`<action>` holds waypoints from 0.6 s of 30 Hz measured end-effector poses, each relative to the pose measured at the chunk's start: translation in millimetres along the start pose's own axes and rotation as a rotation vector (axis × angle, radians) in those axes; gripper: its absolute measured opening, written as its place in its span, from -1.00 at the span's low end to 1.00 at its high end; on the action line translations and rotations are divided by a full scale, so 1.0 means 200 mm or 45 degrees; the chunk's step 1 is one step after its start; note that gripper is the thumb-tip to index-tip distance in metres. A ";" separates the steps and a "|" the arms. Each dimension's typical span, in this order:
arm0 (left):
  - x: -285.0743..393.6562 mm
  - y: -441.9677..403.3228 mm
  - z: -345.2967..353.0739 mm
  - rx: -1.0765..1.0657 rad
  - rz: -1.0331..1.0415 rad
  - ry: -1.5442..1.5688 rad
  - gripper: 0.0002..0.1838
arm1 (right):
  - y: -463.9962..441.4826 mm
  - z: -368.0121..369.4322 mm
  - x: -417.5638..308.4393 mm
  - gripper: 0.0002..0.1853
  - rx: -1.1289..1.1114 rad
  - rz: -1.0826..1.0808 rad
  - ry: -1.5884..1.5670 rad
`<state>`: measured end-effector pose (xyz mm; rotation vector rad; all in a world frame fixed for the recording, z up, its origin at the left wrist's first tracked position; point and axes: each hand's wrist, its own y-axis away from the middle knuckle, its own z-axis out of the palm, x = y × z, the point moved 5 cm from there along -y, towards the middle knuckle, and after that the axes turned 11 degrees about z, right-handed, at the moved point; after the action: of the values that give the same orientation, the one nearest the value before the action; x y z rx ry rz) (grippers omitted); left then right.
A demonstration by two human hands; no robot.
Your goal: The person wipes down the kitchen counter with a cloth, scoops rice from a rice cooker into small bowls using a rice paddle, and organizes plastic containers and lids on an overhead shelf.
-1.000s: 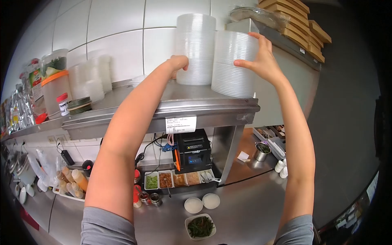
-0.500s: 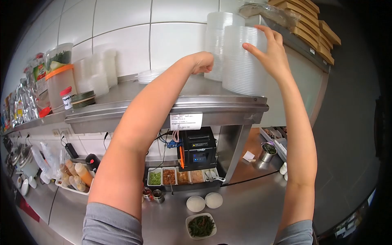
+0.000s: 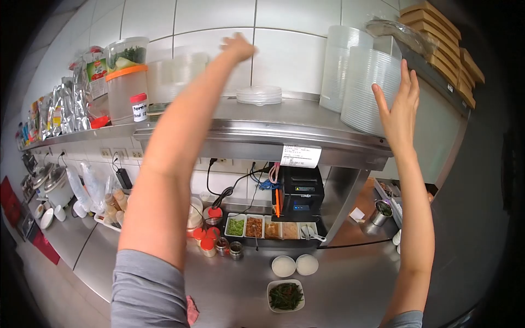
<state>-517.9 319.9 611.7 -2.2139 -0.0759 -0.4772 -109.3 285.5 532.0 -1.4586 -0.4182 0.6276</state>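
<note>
My left hand (image 3: 239, 47) is raised in front of the tiled wall, above the steel shelf (image 3: 306, 117). Slightly blurred, its fingers look apart, with nothing visible in them. Below it is a low pile of clear round lids (image 3: 258, 95), and to its left stand stacked clear plastic containers (image 3: 188, 68), partly behind my forearm. My right hand (image 3: 402, 109) is at the right side of a tall stack of clear round plastic containers (image 3: 369, 93), fingers stretched up and thumb apart. Whether it touches the stack I cannot tell. A second tall stack (image 3: 339, 65) stands behind.
Beneath the shelf are a black printer (image 3: 299, 191) and trays of chopped toppings (image 3: 254, 227). Two white round tubs (image 3: 284, 266) and a bowl of green vegetables (image 3: 285, 296) sit on the steel counter. A receipt (image 3: 301, 156) hangs from the shelf edge; cardboard boxes (image 3: 432, 33) are upper right.
The view has turned left. My left hand has moved up and left, away from the tall container stacks, and its fingers have spread. My right hand stays beside the front stack, slightly lower.
</note>
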 end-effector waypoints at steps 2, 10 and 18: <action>-0.22 0.00 -0.23 0.113 -0.070 -0.157 -0.04 | 0.06 -0.10 -0.13 -0.31 0.087 -0.081 -0.180; -0.42 0.24 -0.66 -0.385 0.017 -0.665 -0.11 | 0.23 0.11 -0.66 -0.75 -0.456 -0.326 -0.328; -0.22 0.50 -0.77 -0.401 0.111 -0.584 -0.22 | 0.21 1.05 -0.98 -0.53 -1.409 -0.375 0.117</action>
<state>-584.3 144.2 610.1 -2.5863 -0.1544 0.0828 -396.4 328.6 529.7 -2.3836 -0.9758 0.0379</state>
